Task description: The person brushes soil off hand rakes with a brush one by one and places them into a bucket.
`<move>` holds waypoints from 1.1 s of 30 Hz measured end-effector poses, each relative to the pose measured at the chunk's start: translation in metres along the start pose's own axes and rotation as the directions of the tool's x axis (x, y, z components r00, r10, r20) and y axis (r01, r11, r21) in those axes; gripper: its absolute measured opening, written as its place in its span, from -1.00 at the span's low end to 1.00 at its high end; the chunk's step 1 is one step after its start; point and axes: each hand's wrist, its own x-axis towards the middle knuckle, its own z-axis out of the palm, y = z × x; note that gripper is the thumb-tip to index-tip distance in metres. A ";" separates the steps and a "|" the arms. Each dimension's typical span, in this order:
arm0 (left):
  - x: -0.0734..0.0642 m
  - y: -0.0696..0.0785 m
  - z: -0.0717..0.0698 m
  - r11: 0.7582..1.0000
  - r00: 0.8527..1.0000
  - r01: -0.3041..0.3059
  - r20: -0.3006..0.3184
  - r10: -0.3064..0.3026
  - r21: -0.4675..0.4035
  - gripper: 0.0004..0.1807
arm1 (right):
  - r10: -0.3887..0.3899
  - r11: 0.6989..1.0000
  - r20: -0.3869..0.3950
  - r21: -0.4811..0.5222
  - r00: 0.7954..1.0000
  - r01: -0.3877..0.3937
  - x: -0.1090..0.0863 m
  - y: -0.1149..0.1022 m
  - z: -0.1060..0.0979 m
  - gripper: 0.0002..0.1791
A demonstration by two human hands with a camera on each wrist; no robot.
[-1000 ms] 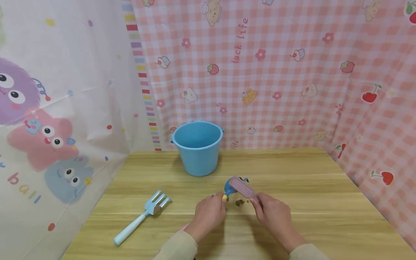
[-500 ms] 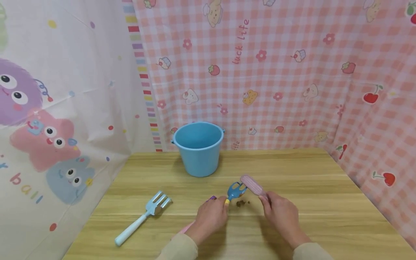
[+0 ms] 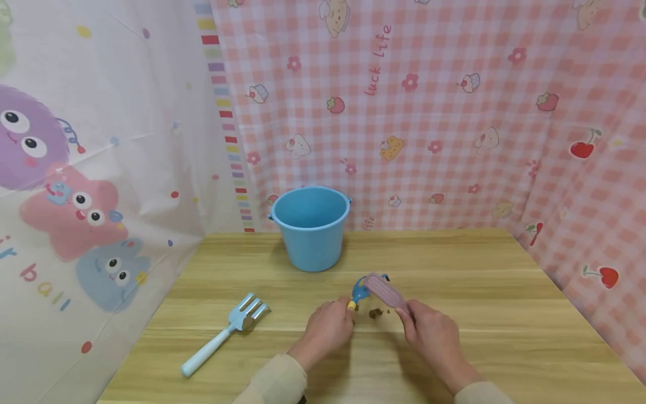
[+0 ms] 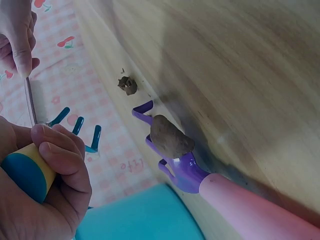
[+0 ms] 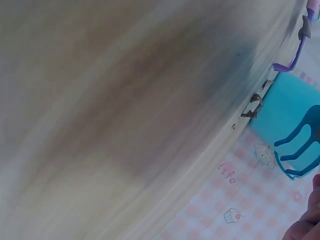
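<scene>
My left hand (image 3: 330, 325) grips the yellow-and-blue handle (image 4: 32, 172) of a small blue hand fork (image 3: 359, 290), its tines raised above the table. My right hand (image 3: 434, 334) holds a pink paddle-shaped tool (image 3: 384, 292) with a dotted face, which covers part of the tines in the head view; its underside is hidden. Brown crumbs (image 3: 375, 313) lie on the wood below. Beneath my left hand rests a purple hand fork (image 4: 187, 172) with a pink handle, a brown lump (image 4: 169, 137) on it. In the right wrist view, the blue tines (image 5: 300, 142) show at the right edge.
A light blue bucket (image 3: 315, 247) stands behind the hands, near the table's back edge. To the left lies a pale blue hand fork (image 3: 222, 336) with a brown patch on its head. Printed cloths (image 3: 434, 112) hang round the wooden table (image 3: 504, 314).
My right hand moved the pink tool rightward to the tips of the blue tines, then back left across them. My left hand stays nearly in place, still gripping the blue hand fork.
</scene>
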 end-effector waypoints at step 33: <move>0.000 -0.002 -0.004 0.996 0.998 0.031 0.053 -0.026 -0.086 -0.78 | 0.005 1.000 0.052 -0.019 0.999 -0.004 0.000 -0.011 -0.003 -0.81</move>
